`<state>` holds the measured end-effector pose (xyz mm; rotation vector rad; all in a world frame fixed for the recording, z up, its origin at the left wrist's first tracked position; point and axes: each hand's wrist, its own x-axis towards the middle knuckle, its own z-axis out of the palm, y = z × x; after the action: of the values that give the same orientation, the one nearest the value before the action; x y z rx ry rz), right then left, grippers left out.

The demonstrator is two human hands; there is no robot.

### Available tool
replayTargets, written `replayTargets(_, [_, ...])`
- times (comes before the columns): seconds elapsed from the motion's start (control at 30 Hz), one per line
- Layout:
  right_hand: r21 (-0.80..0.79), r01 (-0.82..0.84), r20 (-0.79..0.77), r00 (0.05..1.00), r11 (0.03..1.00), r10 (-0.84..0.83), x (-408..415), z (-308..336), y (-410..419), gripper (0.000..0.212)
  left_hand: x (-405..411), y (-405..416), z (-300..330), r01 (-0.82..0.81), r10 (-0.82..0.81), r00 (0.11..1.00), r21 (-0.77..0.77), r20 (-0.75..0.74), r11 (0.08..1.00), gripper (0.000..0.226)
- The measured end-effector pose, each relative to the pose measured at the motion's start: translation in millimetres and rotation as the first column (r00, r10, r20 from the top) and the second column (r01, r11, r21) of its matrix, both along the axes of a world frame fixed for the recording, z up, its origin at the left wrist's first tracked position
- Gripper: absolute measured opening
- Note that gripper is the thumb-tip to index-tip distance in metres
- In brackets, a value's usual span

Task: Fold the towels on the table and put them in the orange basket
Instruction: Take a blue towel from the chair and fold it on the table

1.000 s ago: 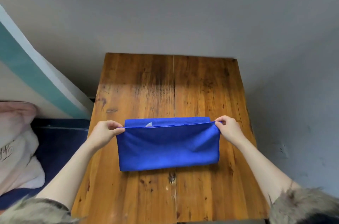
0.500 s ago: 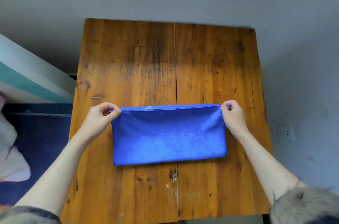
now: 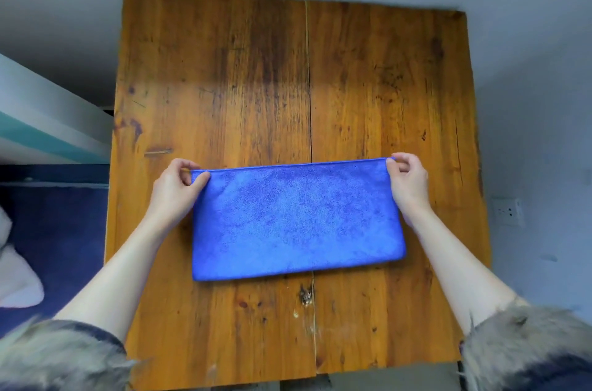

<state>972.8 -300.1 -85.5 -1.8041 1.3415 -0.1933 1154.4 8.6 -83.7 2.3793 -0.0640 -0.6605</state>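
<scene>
Since a second ago the raised upper layer of the blue towel (image 3: pixel 298 221) has been laid down flush, its far edge now covering the layer beneath. Left hand (image 3: pixel 174 189) pinches the far left corner, right hand (image 3: pixel 407 181) pinches the far right corner. Folded in half, the towel lies toward the near edge of the wooden table (image 3: pixel 224 70), probably ready for another fold. No orange basket shows; nothing blocks the hands.
</scene>
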Motion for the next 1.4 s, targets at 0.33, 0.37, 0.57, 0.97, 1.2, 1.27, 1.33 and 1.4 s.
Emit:
replayTargets(0.33, [-0.523, -0.647, -0.297, 0.748, 0.555, 0.593, -1, -14, 103, 0.048, -86, -47, -7, 0.511, -0.648, 0.606, 0.399, 0.461, 0.762, 0.049])
replayTargets(0.37, [-0.514, -0.682, -0.333, 0.718, 0.520, 0.611, 2, -20, 112, 0.049, -93, -56, -14, 0.540, -0.685, 0.585, 0.422, 0.434, 0.728, 0.049])
replayTargets(0.57, [-0.488, -0.742, -0.461, 0.667, 0.460, 0.585, -10, -45, 86, 0.053, -87, -45, -45, 0.519, -0.693, 0.616, 0.469, 0.374, 0.714, 0.053])
replayTargets(0.97, [-0.506, -0.666, -0.431, 0.746, 0.548, 0.508, -47, -51, 45, 0.055, -70, 10, -51, 0.338, -0.536, 0.741, 0.464, 0.405, 0.819, 0.056])
replayTargets(1.2, [-0.471, -0.602, -0.437, 0.794, 0.644, 0.422, -42, -40, 69, 0.062, -78, 15, -44, 0.209, -0.303, 0.849, 0.253, 0.432, 0.945, 0.056])
replayTargets(1.27, [-0.480, -0.582, -0.401, 0.811, 0.656, 0.425, -40, -35, 91, 0.061, -86, 23, -37, 0.018, -0.110, 0.872, 0.193, 0.477, 0.981, 0.049])
replayTargets(1.33, [-0.493, -0.622, -0.380, 0.783, 0.608, 0.493, -36, -32, 118, 0.059, -93, 29, -31, -0.154, 0.066, 0.885, 0.156, 0.460, 0.976, 0.041])
replayTargets(1.4, [-0.502, -0.677, -0.368, 0.730, 0.538, 0.575, -28, -32, 143, 0.056, -95, 32, -27, -0.210, 0.136, 0.909, 0.151, 0.393, 0.966, 0.036])
